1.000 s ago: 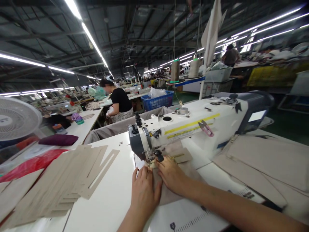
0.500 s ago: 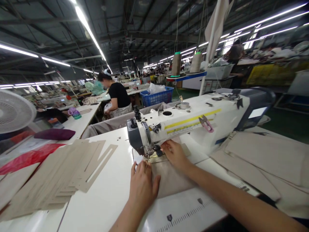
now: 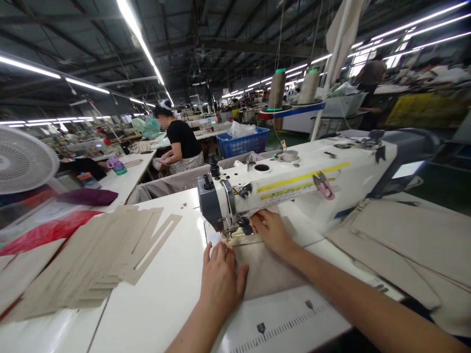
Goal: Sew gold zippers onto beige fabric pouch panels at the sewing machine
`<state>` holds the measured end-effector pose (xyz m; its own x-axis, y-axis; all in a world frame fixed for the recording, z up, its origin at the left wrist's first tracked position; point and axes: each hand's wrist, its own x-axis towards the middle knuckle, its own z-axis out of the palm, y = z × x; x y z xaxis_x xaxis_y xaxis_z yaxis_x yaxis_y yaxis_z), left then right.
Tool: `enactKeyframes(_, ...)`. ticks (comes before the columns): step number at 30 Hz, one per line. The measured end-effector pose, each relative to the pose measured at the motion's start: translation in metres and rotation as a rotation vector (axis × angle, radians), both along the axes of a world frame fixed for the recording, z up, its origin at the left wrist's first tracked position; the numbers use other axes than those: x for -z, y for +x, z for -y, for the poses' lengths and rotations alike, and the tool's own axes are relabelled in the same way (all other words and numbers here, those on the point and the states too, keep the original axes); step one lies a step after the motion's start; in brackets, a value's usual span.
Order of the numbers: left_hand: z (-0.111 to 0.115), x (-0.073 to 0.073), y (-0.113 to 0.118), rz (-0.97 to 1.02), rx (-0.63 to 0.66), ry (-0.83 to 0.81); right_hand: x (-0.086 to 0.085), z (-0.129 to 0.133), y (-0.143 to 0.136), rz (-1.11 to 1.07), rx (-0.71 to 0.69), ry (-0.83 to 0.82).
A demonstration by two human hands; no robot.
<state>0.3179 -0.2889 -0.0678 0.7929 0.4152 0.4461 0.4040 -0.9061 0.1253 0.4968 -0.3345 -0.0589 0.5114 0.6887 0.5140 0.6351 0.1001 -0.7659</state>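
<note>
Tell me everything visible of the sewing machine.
The sewing machine stands on a white table: white, metal-looking body, dark grey at both ends, bright panel at the right. Yellow strips line its front, with pink-handled snips against it. Beige cloth lies beneath its needle end; the right hand is near, contact unclear.

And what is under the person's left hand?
Beside the left hand, beige fabric shows on the thumb side and white tabletop on the other; what lies directly beneath is covered.

sewing machine (image 3: 294,190) blocks ahead; white tabletop (image 3: 165,274) offers passage leftward.
</note>
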Motion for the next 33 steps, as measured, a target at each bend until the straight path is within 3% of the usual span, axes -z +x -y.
enactKeyframes(7,0.000,0.001,0.000,0.011,0.001,0.013,0.006,0.003,-0.002,0.153,-0.021,-0.034)
enactKeyframes(15,-0.001,0.003,0.000,0.026,0.002,0.041,0.020,0.016,-0.019,0.491,-0.245,-0.162)
enactKeyframes(29,0.000,0.008,0.000,0.004,-0.010,0.007,0.029,0.010,-0.016,0.604,-0.218,-0.186)
enactKeyframes(33,-0.004,0.003,-0.004,0.011,-0.002,-0.018,0.020,0.017,-0.023,0.670,-0.151,-0.269)
